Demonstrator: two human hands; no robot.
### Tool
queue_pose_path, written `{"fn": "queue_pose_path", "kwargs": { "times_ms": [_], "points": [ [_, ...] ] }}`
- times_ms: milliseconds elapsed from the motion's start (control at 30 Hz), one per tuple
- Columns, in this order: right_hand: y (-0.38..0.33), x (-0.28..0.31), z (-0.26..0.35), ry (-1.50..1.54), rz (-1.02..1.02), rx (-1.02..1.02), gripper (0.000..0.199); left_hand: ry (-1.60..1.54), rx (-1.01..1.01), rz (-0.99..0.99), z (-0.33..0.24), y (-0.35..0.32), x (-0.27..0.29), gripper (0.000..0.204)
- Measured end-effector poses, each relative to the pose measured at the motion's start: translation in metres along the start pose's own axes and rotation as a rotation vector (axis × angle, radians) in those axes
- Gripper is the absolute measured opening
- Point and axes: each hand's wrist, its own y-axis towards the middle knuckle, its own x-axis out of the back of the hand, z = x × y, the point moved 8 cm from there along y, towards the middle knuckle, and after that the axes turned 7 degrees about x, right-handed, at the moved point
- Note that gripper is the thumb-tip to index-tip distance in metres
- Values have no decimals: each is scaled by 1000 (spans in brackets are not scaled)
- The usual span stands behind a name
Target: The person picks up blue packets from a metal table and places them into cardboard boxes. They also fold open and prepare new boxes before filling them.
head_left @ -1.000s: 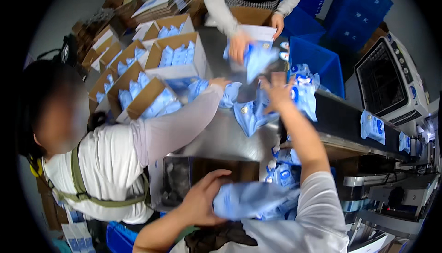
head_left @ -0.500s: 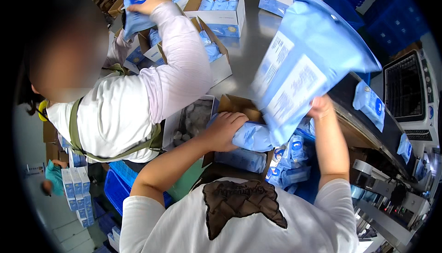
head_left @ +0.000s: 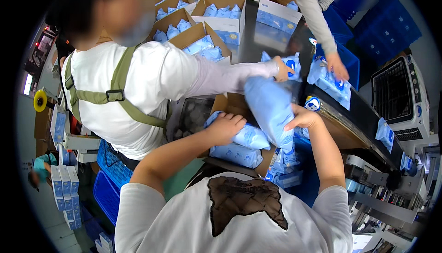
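Note:
My right hand point(head_left: 304, 118) grips a light-blue soft pack point(head_left: 268, 110) by its lower end, tilted above an open cardboard carton point(head_left: 222, 102). Within that carton my left hand point(head_left: 226, 127) is curled over another light-blue soft pack point(head_left: 251, 136), its fingertips partly hidden. Nearer me lies a further blue pack point(head_left: 237, 155) along the carton's front. Beneath my right forearm, several blue packs point(head_left: 285, 165) are heaped in a blue bin point(head_left: 311, 161).
At my left, a co-worker's arm point(head_left: 221, 75) stretches across to a pack point(head_left: 291, 65) on the metal table. Another person's hand point(head_left: 337, 67) touches a pack on the dark conveyor point(head_left: 357, 119) at right. Filled cartons point(head_left: 225, 34) stand at the far side.
The pack in my right hand has come down and left toward the carton. The left co-worker has swung an arm across to the right. The far person now reaches to the conveyor.

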Motion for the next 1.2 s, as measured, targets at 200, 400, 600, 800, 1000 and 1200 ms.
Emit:
{"fn": "queue_pose_path", "kwargs": {
  "times_ms": [200,400,600,800,1000,1200],
  "points": [
    [45,-43,6,-296,135,-30,85,-24,45,26,-6,33,-84,62],
    [70,-21,5,-1163,-155,-28,45,-73,-24,193,-12,25,-83,65],
    [99,-104,-20,-1769,-3,-2,46,-24,66,210,-12,21,-98,69],
    [102,-83,-71,-1675,-31,135,45,42,104,72,-19,8,-88,55],
    [64,-82,-83,-1622,-6,-393,43,-1016,-61,-402,51,-80,28,16],
    [60,-104,-58,-1391,-265,-62,42,-458,510,-540,216,-92,-84,34]
  ]
}}
